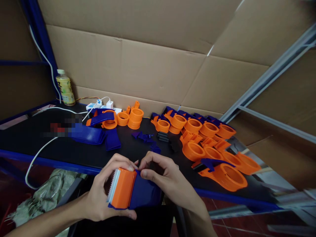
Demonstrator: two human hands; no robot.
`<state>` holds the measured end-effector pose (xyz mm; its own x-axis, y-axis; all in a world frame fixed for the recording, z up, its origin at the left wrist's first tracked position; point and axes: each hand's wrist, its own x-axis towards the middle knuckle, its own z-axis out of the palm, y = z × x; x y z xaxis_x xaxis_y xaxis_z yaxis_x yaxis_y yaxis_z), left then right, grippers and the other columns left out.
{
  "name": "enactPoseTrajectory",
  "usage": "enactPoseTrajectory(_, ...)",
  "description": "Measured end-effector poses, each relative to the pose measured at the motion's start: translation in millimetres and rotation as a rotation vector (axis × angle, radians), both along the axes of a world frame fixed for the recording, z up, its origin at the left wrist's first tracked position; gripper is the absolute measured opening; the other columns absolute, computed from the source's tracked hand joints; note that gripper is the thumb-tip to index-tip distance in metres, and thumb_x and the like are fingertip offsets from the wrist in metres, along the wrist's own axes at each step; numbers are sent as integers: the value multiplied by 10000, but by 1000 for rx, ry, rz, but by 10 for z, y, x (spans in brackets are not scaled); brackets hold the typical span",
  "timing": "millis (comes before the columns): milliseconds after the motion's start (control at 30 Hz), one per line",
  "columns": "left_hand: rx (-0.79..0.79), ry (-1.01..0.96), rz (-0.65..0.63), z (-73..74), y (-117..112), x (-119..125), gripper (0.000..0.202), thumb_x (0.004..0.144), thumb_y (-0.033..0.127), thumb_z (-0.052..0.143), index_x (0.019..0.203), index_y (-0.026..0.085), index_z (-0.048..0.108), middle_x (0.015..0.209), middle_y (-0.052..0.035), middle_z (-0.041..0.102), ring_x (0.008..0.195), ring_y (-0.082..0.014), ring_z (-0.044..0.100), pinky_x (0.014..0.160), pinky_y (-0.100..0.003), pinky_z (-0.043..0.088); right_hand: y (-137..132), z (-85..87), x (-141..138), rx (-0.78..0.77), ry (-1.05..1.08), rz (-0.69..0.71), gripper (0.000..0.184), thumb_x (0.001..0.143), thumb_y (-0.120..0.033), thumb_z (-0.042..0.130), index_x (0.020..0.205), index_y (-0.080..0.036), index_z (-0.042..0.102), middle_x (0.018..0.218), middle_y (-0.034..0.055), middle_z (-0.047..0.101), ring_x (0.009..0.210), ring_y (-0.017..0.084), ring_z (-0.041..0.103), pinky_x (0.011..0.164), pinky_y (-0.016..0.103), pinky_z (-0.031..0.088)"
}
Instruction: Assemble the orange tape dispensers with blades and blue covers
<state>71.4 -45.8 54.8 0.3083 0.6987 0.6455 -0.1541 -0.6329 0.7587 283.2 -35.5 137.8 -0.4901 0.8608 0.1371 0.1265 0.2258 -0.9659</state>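
Observation:
A tape dispenser [123,189] with an orange head, a dark blue plate and a serrated metal blade is held over the near edge of the bench. My left hand [100,192] wraps round the orange end, fingers on the far side and thumb along the near side. With thumb and forefinger pressed on the dispenser's far edge, my right hand [165,172] grips it where orange meets blue. Whether a small part sits between those fingertips cannot be made out. Beyond my hands lie small blue plastic pieces [143,136] and black ribbed pieces [163,136].
Several orange-and-blue dispensers [194,125] crowd the right side, one [232,176] near the front edge. Blue plates [89,135] lie at left, by orange rings [135,118]. A power strip [103,107], white cable [40,153] and bottle [65,89] are behind. Cardboard [148,62] walls the back.

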Motion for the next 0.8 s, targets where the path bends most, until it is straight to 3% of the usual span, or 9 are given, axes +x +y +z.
enactPoseTrajectory(267,24,12,-11,31,-18,-2,825,542,220,961,1258,309,560,1170,-77,568,1100,-313,600,988,-469,468,29,14,15,100,-92,13,153,865,-322,750,827,-187,689,889,10,653,856,152,589,799,264,441)
enactPoseTrajectory(500,-96,-26,5,-2,-16,21,757,570,198,946,1225,298,579,1238,-91,609,1165,-319,596,995,-443,480,90,-49,-13,177,-140,-15,213,896,-391,705,838,-189,667,803,-4,638,753,139,568,694,258,446)
enactPoseTrajectory(567,-192,-81,20,1,-32,54,706,604,206,932,1214,294,587,1281,-90,630,1210,-321,592,1017,-430,480,80,-66,-24,281,-211,-78,195,941,-370,650,861,-194,672,826,6,650,748,138,576,680,259,454)
enactPoseTrajectory(667,-379,-211,95,25,-51,89,673,668,213,899,1252,290,572,1303,-79,657,1213,-300,613,1019,-385,493,-17,-60,-37,536,-340,-211,165,976,-344,602,1040,-222,694,993,42,671,913,171,623,805,299,503)
enactPoseTrajectory(800,-648,-463,177,93,-44,84,502,818,296,788,1275,276,579,1304,-67,674,1187,-266,643,977,-340,529,-240,-43,-73,860,-624,-197,614,844,-432,761,1393,-255,549,1318,93,596,1198,263,558,1000,411,496)
